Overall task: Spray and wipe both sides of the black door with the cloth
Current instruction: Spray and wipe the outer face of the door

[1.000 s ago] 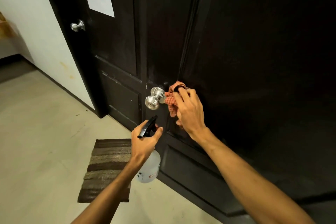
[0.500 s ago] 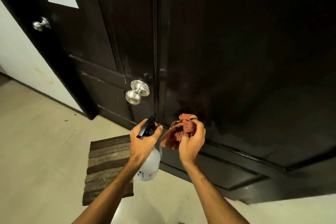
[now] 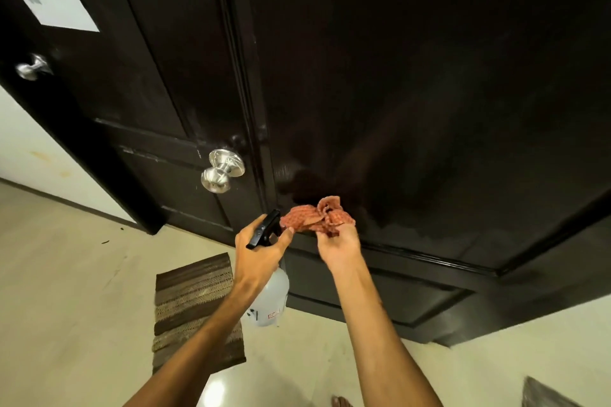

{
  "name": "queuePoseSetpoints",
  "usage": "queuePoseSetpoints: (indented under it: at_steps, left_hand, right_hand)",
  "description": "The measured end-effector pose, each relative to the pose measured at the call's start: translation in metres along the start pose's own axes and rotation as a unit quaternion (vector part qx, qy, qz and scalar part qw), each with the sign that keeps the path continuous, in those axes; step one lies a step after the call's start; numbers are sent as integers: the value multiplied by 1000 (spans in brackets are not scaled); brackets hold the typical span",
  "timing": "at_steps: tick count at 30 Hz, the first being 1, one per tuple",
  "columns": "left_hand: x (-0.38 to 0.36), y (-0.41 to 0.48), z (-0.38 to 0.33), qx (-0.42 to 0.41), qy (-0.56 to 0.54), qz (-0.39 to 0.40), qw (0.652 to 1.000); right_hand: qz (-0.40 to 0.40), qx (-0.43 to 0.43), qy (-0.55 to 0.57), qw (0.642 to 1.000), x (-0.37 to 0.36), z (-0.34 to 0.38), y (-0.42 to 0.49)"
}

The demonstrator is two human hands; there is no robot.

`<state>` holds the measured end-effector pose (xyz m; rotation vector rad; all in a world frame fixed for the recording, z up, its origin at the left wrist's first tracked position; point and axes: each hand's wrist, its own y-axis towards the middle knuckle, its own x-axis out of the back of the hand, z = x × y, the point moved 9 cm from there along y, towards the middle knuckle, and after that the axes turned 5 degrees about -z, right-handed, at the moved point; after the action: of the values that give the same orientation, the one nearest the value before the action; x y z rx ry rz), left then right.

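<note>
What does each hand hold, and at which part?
The left hand grips the spray bottle at its neck, under the black trigger head. The right hand holds the bunched red cloth by its lower edge.

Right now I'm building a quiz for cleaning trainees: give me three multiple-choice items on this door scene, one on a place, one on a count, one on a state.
1. Where does the striped mat lie?
A. On the floor, left of the spray bottle
B. Hung on the door
C. Under the paper notice

2. How many silver doorknobs show?
A. One
B. Two
C. Four

3. What is the right hand doing?
A. Resting flat on the door
B. Turning a knob
C. Holding the bunched cloth

Answers:
1 A: the striped mat lies on the pale floor, left of the spray bottle in the left hand.
2 B: one doorknob by the door edge, another doorknob far left.
3 C: the right hand holds the cloth just off the black door.
</note>
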<state>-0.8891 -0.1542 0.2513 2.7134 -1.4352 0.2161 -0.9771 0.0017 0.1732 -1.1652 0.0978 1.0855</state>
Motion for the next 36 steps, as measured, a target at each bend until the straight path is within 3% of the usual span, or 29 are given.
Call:
queuePoseSetpoints:
  at_steps: [2,5,11,16,18,21,24,26,29,33,34,36]
  left_hand:
    - [-4,0,0,-7,14,1,1000]
    - [-14,-6,2,0,17,12,1000]
    - [-38,-16,12,0,23,29,999]
    - [-66,-11,29,40,30,54,997]
    - [-79,-9,34,43,22,63,997]
    - [-92,-12,37,37,17,70,997]
    - [-100,-18,33,52,11,66,996]
    - [-110,-25,21,38,6,73,997]
    - [-117,-27,14,13,9,82,996]
    - [-130,-22,11,26,3,80,996]
    - [-136,-24,8,17,5,86,996]
    - [-149,-32,1,3,4,96,995]
  right_hand:
    - [-24,30,-28,999,32,27,4]
    - [-119,6,98,988,74,38,10]
    - [-54,-79,115,989,34,-1,22]
    - [-51,-89,115,988,67,74,18]
    - [-113,-53,88,988,101,110,29]
    - [-82,-3,179,980,85,116,25]
    - [-96,-21,175,980,74,75,17]
    - [-56,-41,179,981,70,75,22]
    - [-101,-59,92,989,92,98,10]
    - [-112,79,97,986,117,167,3]
    - [-107,39,182,977,116,169,11]
    - [-124,72,147,979,130,172,8]
